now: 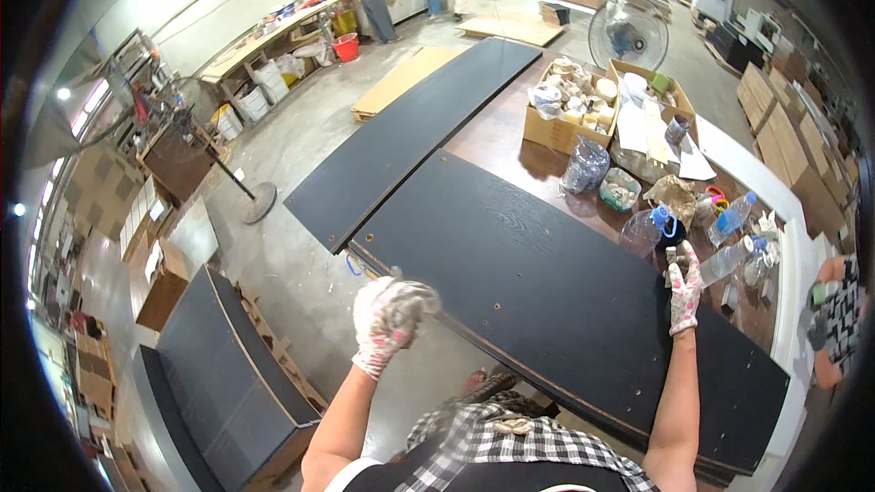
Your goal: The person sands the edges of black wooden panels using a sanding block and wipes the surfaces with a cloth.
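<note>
A large dark wood-grain panel [547,282] with small drilled holes lies flat on a brown table [497,141] in front of me. My left hand [390,321], in a flowered work glove, is curled into a fist at the panel's near left edge; what it grips is hidden. A small blue item [354,264] hangs at that corner. My right hand [684,290], also gloved, rests at the panel's far right edge, its fingertips pinched on a small pale item beside a clear plastic bottle [645,230].
A second long dark panel [410,137] runs away to the far left. Cardboard boxes [565,109], bags and bottles [729,219] crowd the table's right side. A fan [629,32] stands behind. A co-worker's checked sleeve [843,310] is at right. Stacked panels [228,374] sit lower left.
</note>
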Demonstrator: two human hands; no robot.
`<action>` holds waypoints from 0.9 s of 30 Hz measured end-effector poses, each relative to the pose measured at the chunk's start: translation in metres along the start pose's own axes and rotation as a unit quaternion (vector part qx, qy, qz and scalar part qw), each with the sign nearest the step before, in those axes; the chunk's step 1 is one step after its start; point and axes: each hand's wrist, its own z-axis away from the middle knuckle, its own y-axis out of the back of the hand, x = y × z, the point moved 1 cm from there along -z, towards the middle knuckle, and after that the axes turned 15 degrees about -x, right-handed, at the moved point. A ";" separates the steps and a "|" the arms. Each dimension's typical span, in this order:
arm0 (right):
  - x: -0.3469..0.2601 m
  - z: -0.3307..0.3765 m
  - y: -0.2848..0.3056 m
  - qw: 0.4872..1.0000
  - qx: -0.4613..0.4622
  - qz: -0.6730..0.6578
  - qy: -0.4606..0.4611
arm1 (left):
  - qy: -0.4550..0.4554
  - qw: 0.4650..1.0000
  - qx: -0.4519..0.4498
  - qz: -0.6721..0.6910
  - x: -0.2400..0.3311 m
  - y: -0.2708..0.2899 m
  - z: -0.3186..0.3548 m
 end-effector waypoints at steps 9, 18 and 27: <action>-0.064 0.001 -0.070 0.982 -0.080 0.094 0.141 | -0.052 0.999 -0.015 0.007 0.009 -0.047 0.006; -0.177 -0.106 -0.342 0.834 -0.384 0.300 0.261 | -0.094 0.993 0.007 0.065 -0.002 -0.074 0.018; -0.199 -0.120 -0.466 0.694 -0.491 0.442 0.287 | -0.159 0.979 -0.025 0.128 -0.020 -0.074 0.019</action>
